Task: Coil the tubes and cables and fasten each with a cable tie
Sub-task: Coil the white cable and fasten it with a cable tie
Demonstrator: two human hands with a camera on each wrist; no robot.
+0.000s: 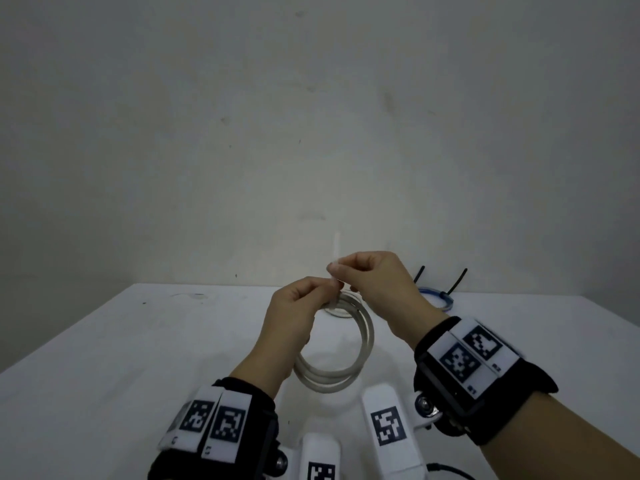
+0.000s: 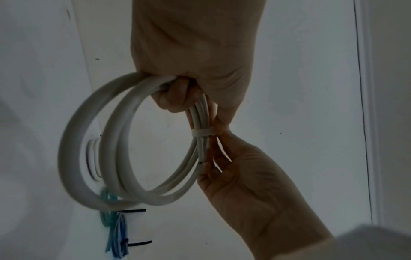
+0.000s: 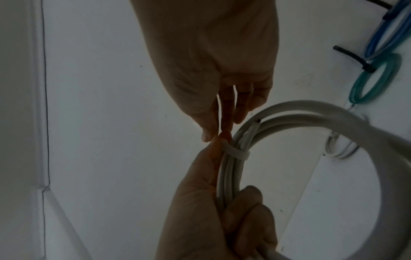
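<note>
A coil of white tube [image 1: 366, 344] hangs above the table, gripped near its top by my left hand [image 1: 325, 293]. A white cable tie [image 2: 202, 132] is wrapped round the bundled turns just beyond my left fingers. My right hand [image 1: 334, 267] pinches the tie's tail right at the bundle; the tail's free end [image 1: 336, 242] sticks up above it. In the right wrist view the tie [image 3: 236, 153] crosses the coil [image 3: 329, 112] between my right hand [image 3: 214, 138] above and my left hand [image 3: 235, 207] below. One cut tube end shows beside the tie.
On the white table [image 1: 138, 341], behind the hands, lie a blue coil [image 1: 437, 296] and a green coil [image 3: 375, 79], each bound with a black cable tie [image 3: 352, 59] whose tail stands up. A small white coil [image 3: 340, 149] lies nearby. A bare wall rises behind.
</note>
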